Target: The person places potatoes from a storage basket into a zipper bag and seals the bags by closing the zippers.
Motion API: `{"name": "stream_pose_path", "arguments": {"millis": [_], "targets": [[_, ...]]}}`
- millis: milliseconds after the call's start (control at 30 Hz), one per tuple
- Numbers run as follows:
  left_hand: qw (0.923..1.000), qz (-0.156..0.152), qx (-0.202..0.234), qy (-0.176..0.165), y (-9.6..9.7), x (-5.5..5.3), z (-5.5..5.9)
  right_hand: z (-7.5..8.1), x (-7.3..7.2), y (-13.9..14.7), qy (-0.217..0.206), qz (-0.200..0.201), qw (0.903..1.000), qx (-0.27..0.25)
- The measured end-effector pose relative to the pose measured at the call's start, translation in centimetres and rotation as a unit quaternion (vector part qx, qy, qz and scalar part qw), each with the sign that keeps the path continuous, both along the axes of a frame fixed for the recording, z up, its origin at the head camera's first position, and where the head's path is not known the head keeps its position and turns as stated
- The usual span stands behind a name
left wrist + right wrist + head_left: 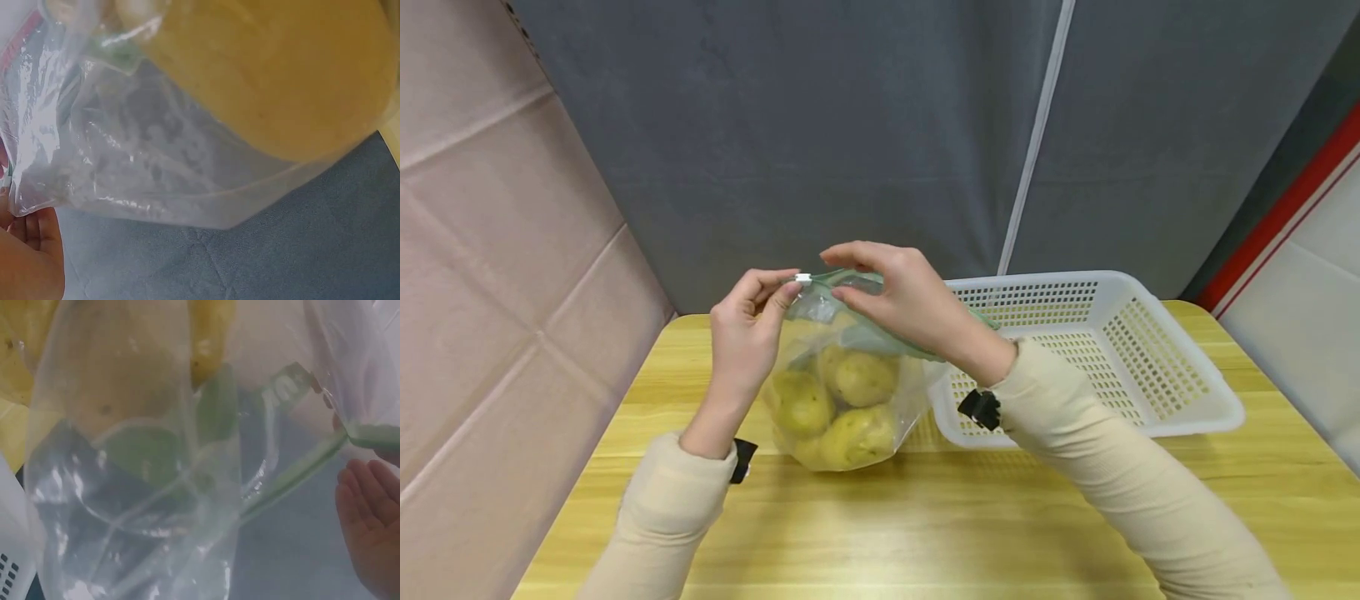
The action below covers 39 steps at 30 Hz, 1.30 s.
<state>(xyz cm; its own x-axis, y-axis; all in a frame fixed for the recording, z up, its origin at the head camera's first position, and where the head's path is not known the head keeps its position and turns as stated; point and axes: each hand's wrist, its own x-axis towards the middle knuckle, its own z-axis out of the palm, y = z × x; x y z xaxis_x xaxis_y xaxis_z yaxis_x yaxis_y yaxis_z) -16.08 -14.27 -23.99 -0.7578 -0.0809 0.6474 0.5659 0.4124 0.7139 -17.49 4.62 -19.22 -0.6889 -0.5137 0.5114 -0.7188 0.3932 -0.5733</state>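
Note:
A clear zip bag (910, 400) with a green closure strip stands on the table, holding several yellow potatoes (865, 379). At its upper left corner my left hand (748, 325) pinches the small white slider (802, 278) between thumb and fingers. My right hand (902, 292) is over the bag's mouth, thumb and fingers apart with the green strip (827, 280) passing between them. In the right wrist view, straight fingers (372, 500) lie close beside the strip. From the left wrist, a large potato (281, 75) shows through the plastic.
A white perforated basket (1187, 367) stands on the wooden table (880, 533) to the right, partly behind the right forearm and touching the bag's side in the head view. A grey curtain (812, 125) hangs behind, and a pale padded wall (512, 275) lies to the left.

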Motion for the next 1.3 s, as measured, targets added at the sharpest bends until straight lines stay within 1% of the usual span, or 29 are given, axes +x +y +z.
{"name": "stream_pose_path", "arguments": {"millis": [400,667,867,933,1133,1300], "targets": [[0.9997,-0.003,0.023,0.0,0.1,-0.1,-0.3,-0.6,0.0,-0.7,-0.029,0.01,0.9995,0.008],[0.9993,-0.016,0.033,-0.004,0.2,0.0,-0.3,-0.8,-0.3,-0.8,-0.027,0.012,0.9994,0.018],[0.9986,-0.029,0.043,-0.005,0.3,0.1,-0.4,-1.0,-0.4,-0.9,-0.01,0.009,0.9998,0.016],[0.9988,-0.031,0.039,0.0,0.3,0.1,-0.4,-1.0,-0.3,-1.0,-0.009,0.004,0.9999,0.013],[0.9992,-0.026,0.008,0.027,0.3,0.1,-0.4,-1.1,-0.3,-1.1,-0.007,-0.008,0.9999,0.011],[0.9993,-0.023,-0.004,0.03,0.3,0.2,-0.4,-1.1,-0.2,-1.1,-0.002,-0.011,0.9998,0.019]]}}
